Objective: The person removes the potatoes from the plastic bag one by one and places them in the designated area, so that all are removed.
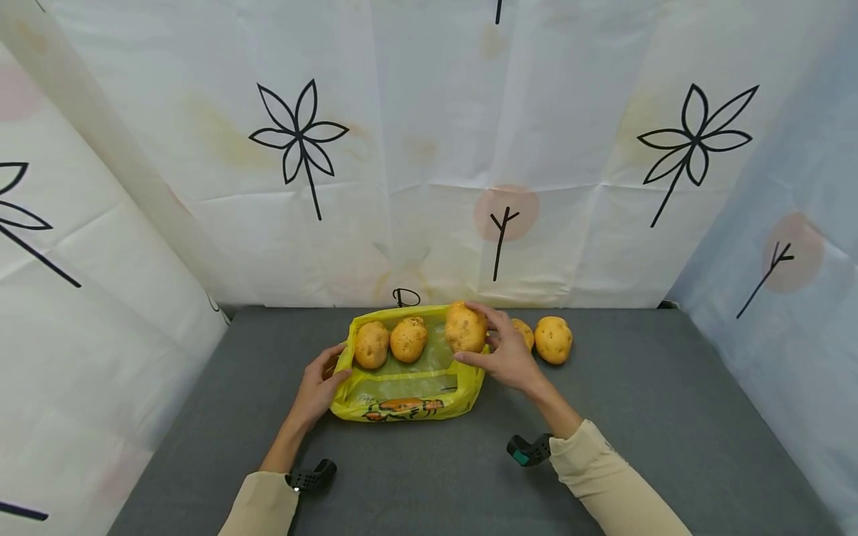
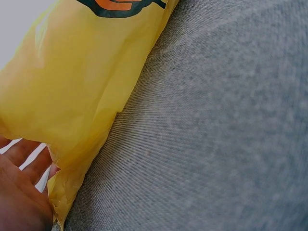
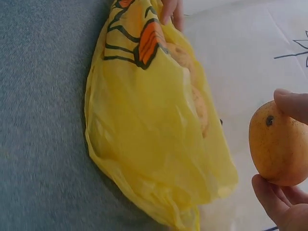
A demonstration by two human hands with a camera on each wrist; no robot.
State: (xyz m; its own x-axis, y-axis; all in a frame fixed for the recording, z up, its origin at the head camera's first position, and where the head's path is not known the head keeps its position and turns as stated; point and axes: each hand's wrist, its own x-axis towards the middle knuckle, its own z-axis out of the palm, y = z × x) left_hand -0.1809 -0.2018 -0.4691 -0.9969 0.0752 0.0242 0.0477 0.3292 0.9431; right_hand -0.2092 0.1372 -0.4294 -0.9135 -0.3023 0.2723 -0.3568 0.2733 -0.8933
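A yellow plastic bag (image 1: 355, 398) with an orange-and-black print lies with its mouth spread open. Inside it, toward the left, sit a potato (image 1: 372, 345) and a second potato (image 1: 409, 339). My left hand (image 1: 313, 388) grips the bag's left edge, part of its fingers hidden behind the plastic in the left wrist view. Between thumb and fingers, my right hand (image 1: 507, 359) holds another potato (image 1: 465, 327) over the bag's right end. In the right wrist view this potato (image 3: 279, 144) shows a dark spot and appears beside the bag's rim.
Right of the bag, a potato (image 1: 553, 340) rests on the grey table (image 1: 429, 476), with another potato (image 1: 524, 334) next to it, partly hidden by my right hand. Behind the table hangs a white sheet (image 1: 429, 149) with plant drawings; similar sheets stand at both sides.
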